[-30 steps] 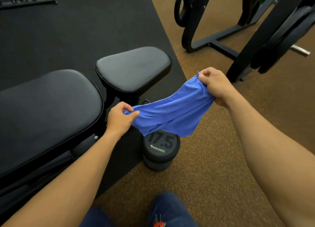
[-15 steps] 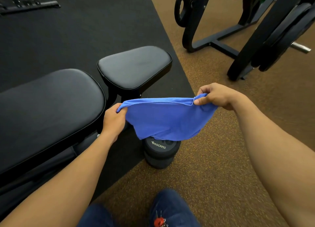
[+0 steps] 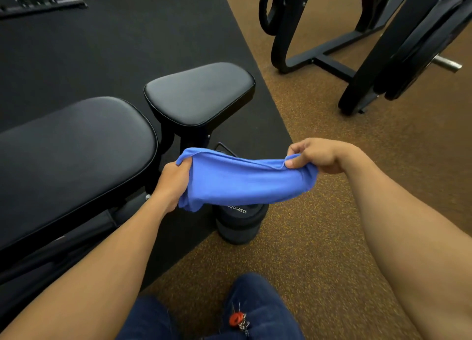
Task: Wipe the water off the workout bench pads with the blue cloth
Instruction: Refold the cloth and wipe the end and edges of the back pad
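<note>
Currently the blue cloth (image 3: 245, 181) is stretched between the left hand (image 3: 173, 180) and right hand (image 3: 319, 155), each end pinched in curled fingers. Beyond the left hand, the bench pads (image 3: 199, 91) are untouched; a dumbbell (image 3: 238, 223) is half hidden beneath the cloth.

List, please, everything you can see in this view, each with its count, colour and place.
blue cloth: one, blue, stretched between both hands beside the bench.
long bench pad: one, black, left.
small bench pad: one, black, centre, beyond the long pad.
dumbbell: one, dark grey, upright on the floor under the cloth.
floor mat: one, black, under the bench.
floor: brown speckled, right.
weight rack: one, black, top right, holding plates.
legs: navy trousers, bottom.
left hand: grips the cloth's left end.
right hand: pinches its right end.
</note>
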Available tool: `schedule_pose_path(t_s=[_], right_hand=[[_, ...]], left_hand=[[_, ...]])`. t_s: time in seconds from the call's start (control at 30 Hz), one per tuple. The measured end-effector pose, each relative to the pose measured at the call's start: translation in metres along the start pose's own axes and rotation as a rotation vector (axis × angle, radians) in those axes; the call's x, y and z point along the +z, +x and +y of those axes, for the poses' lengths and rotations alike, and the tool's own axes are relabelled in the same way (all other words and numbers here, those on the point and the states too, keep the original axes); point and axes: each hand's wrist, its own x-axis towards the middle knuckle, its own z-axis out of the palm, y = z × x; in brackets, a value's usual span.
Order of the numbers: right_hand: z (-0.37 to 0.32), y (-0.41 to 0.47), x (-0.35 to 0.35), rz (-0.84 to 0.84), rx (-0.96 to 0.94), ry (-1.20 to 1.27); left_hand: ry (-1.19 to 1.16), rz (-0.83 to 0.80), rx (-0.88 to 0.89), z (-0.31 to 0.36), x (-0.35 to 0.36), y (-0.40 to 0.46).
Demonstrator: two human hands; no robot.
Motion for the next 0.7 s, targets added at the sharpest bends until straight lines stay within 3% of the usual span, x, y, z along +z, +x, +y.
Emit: schedule_pose_path(t_s=[0.27, 0.37, 0.53, 0.7], right_hand=[[0.024, -0.012, 0.017, -0.304, 0.273, -0.126], [0.028, -0.014, 0.023, -0.308, 0.281, -0.113], [0.053, 0.009, 0.026, 0.054, 0.148, -0.050], [0.075, 0.029, 0.035, 0.333, 0.054, -0.063]], left_hand=[[0.017, -0.369, -0.341, -0.022, -0.028, -0.020], [0.018, -0.375, -0.343, -0.031, -0.032, -0.017], [0.062, -0.233, -0.156, -0.040, -0.031, 0.004], [-0.004, -0.115, -0.121, -0.047, -0.027, 0.021]])
